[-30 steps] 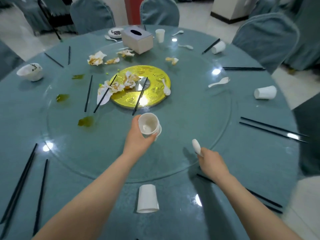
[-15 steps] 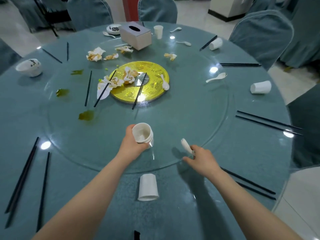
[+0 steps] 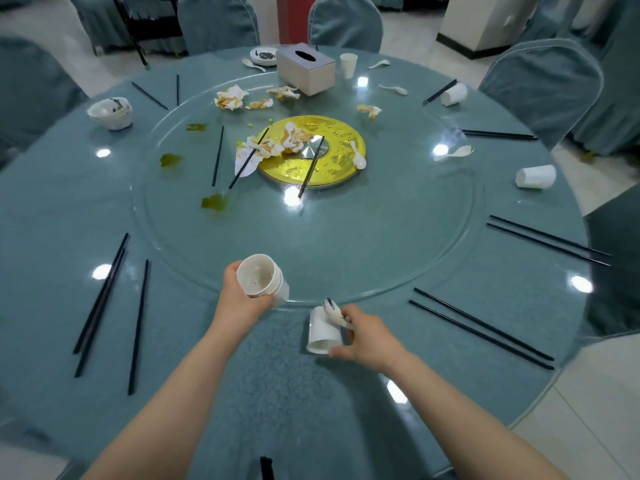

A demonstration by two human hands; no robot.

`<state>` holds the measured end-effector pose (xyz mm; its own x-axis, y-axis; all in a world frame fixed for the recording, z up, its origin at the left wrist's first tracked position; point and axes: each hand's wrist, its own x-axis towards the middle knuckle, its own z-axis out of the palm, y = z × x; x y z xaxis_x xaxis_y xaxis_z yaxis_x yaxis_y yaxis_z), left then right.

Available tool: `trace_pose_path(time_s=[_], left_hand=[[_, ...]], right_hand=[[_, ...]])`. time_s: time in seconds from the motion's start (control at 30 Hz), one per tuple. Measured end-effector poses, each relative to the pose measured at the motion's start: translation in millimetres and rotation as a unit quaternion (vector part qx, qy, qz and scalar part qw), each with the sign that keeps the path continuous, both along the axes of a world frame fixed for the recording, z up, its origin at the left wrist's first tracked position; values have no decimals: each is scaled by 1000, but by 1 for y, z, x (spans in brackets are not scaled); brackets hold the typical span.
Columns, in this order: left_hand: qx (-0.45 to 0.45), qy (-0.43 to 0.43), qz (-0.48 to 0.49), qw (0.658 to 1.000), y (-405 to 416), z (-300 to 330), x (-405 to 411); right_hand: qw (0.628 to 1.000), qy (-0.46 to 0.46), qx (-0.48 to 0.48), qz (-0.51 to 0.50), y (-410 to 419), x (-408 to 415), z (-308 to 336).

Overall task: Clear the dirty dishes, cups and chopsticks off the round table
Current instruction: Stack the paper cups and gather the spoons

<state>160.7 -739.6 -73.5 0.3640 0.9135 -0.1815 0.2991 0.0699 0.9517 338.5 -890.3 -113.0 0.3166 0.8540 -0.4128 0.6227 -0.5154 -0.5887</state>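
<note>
My left hand [image 3: 239,299] grips a stack of white paper cups [image 3: 263,279], mouth tilted up, just above the near edge of the glass turntable [image 3: 381,237]. My right hand [image 3: 367,336] holds a white spoon [image 3: 333,310] and its fingers touch a white cup [image 3: 323,332] lying on its side on the round teal table [image 3: 69,209]. Black chopsticks lie around the rim: a set at the left [image 3: 104,299], pairs at the near right [image 3: 481,329] and right [image 3: 547,239]. Further cups [image 3: 535,176] [image 3: 453,94] [image 3: 348,65], spoons [image 3: 455,153] [image 3: 358,155] and a bowl stack [image 3: 110,112] remain.
A gold disc [image 3: 311,154] with crumpled napkins [image 3: 273,147] sits at the turntable's centre. A tissue box [image 3: 306,72] and small plate [image 3: 265,56] stand at the far side. Green sauce spills [image 3: 213,202] mark the glass. Covered chairs [image 3: 543,88] ring the table.
Both hands drew back toward me. My right hand, still holding the spoon, came down onto the cup lying on its side. My left hand kept the cup stack.
</note>
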Motion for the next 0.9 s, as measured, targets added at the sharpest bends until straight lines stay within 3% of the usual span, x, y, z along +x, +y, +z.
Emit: trace_pose_path(time_s=[0.23, 0.33, 0.5, 0.9], left_hand=[[-55, -37, -33, 997, -20, 1, -42], [-70, -48, -65, 994, -27, 1, -52], [-71, -57, -116, 989, -42, 2, -57], [-43, -74, -186, 979, -62, 4, -33]], right_hand=[[991, -41, 18, -130, 11, -37, 9], [987, -1, -10, -159, 15, -50, 16], [955, 161, -30, -246, 8, -64, 16], [928, 210, 6, -307, -30, -58, 17]])
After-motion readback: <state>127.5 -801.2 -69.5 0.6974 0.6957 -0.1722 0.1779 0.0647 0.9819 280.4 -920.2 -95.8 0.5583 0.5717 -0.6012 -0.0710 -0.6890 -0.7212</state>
